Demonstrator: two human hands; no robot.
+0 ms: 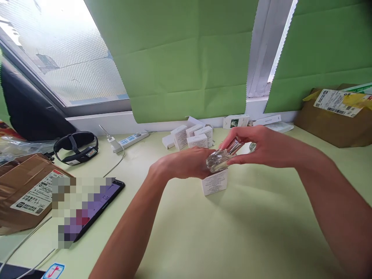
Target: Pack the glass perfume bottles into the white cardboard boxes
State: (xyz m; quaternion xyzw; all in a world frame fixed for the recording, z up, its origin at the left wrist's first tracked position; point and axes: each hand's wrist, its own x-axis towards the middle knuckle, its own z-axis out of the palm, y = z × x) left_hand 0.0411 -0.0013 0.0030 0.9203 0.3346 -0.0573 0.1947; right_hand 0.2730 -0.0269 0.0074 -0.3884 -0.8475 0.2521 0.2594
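Note:
My right hand (255,145) is closed on a clear glass perfume bottle (217,160), gripping it near its shiny pinkish-silver cap (235,145). The bottle lies tilted, its thick base pointing left. Against that base rests my left hand (186,162), back upward; its fingers are hidden behind the bottle, so their grip cannot be made out. Just below both is a small white printed box (215,183), its top covered by the bottle and my left hand. Beyond my right fingers, a small clear glass item (252,147) shows partly.
Several small white boxes (204,135) cluster at the back by the windowsill, with a flat white box (236,121) to their right. Leftward are a power strip (132,140), a black headset (77,149), a phone (101,203) and a brown parcel (26,186). Another parcel (334,120) sits far right.

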